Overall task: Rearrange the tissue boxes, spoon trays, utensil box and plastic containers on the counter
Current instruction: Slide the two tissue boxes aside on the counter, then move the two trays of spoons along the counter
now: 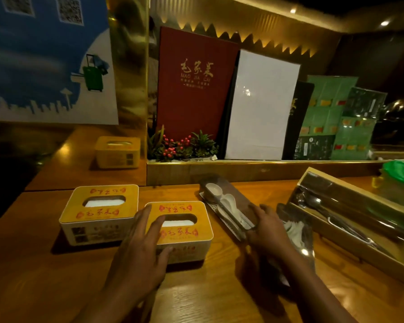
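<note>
Yellow-topped tissue boxes [177,223], red menu [194,82], seemingly green containers [401,171].

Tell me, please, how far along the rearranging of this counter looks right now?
Possibly done: one tissue box sits squared on the counter. In hand: the left hand rests on the second tissue box beside it; the right hand touches the spoon tray. Seemingly left: the utensil box lies askew, and the green-lidded container waits far right.
</note>
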`<state>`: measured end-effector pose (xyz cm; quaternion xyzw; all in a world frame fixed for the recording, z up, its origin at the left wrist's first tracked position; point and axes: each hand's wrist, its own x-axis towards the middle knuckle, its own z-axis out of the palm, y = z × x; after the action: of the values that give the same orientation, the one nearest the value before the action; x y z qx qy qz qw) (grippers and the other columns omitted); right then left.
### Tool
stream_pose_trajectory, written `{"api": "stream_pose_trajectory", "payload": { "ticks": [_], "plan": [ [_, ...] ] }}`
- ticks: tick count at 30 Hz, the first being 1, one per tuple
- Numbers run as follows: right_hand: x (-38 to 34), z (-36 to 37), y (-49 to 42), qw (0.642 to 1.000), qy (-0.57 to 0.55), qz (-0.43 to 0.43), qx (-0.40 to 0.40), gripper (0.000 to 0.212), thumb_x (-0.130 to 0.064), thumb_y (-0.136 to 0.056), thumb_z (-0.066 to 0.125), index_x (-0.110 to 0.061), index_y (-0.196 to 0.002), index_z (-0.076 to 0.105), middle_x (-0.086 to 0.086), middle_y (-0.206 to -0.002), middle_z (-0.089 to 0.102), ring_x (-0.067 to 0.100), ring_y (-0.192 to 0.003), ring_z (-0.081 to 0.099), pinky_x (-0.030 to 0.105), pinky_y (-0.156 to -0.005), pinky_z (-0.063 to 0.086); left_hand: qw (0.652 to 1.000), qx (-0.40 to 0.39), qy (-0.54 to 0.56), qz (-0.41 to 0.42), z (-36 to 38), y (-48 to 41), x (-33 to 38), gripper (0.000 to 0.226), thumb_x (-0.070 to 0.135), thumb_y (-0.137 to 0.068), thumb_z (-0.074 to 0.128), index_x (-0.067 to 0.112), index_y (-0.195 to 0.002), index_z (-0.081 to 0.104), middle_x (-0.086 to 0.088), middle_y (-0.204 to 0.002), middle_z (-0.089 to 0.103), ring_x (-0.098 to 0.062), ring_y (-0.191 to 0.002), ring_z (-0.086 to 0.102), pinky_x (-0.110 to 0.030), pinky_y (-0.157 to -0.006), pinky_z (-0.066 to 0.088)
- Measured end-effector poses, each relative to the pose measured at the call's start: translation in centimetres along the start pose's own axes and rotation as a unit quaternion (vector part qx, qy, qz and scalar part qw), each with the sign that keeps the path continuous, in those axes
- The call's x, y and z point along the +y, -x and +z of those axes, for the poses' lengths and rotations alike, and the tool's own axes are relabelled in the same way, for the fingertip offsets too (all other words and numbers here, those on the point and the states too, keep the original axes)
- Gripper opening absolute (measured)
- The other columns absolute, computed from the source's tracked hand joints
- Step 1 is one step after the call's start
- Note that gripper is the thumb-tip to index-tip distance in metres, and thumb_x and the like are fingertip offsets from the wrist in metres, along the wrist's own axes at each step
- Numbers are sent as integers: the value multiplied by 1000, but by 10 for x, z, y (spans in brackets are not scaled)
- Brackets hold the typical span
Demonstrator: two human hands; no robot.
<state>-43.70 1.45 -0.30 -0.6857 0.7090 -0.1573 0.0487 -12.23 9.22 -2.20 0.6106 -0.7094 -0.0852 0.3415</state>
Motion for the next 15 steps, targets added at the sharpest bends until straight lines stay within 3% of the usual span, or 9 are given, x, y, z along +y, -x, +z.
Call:
{"api": "stream_pose_trajectory", "payload": {
  "ticks": [3, 7, 9, 11, 13, 15],
  "plan": [
    [14, 0, -19, 991, 112, -19, -70, 100, -64, -72, 66, -32, -154, 19, 19, -149, 36, 36, -137, 31, 51, -113, 23, 997, 33, 29, 61, 9, 2, 35, 60, 31, -88, 71, 35, -143, 47, 16, -160, 24, 1, -134, 26, -20, -99, 39],
    [14, 14, -16, 983, 153, -72, -74, 77, -64, -80, 53, -37, -149, 33, 22, -144, 41, 38, -133, 35, 52, -114, 22, 996, 0, 82, 48, 45, 8, 85, 53, 41, -89, 68, 42, -138, 48, 28, -141, 38, 13, -121, 39, 1, -92, 29],
    [13, 19, -7, 982, 147, -107, -53, 70, -64, -81, 48, -41, -146, 36, 22, -146, 38, 40, -131, 35, 51, -113, 23, 995, -5, 102, 17, 67, 10, 103, 52, 44, -89, 65, 44, -138, 47, 30, -141, 38, 16, -121, 37, -5, -101, 31],
    [13, 23, 1, 979, 136, -146, -40, 67, -64, -80, 49, -45, -143, 40, 20, -146, 39, 41, -129, 37, 53, -110, 26, 996, -7, 87, -4, 86, 10, 116, 54, 43, -91, 63, 39, -143, 46, 26, -147, 35, 9, -129, 36, -20, -109, 37],
    [14, 30, 10, 975, 123, -185, -15, 65, -61, -73, 58, -45, -135, 51, 19, -134, 50, 41, -116, 46, 56, -98, 39, 998, -1, 66, -6, 99, 10, 126, 55, 37, -93, 61, 35, -146, 45, 25, -148, 35, 5, -131, 38, -23, -108, 42],
    [17, 37, 19, 974, 93, -205, -5, 64, -54, -64, 70, -41, -126, 61, 18, -119, 58, 39, -101, 52, 50, -79, 51, 999, 2, 49, -4, 108, 14, 135, 55, 32, -94, 60, 32, -147, 44, 22, -150, 36, 4, -133, 40, -19, -107, 42]
  ]
}}
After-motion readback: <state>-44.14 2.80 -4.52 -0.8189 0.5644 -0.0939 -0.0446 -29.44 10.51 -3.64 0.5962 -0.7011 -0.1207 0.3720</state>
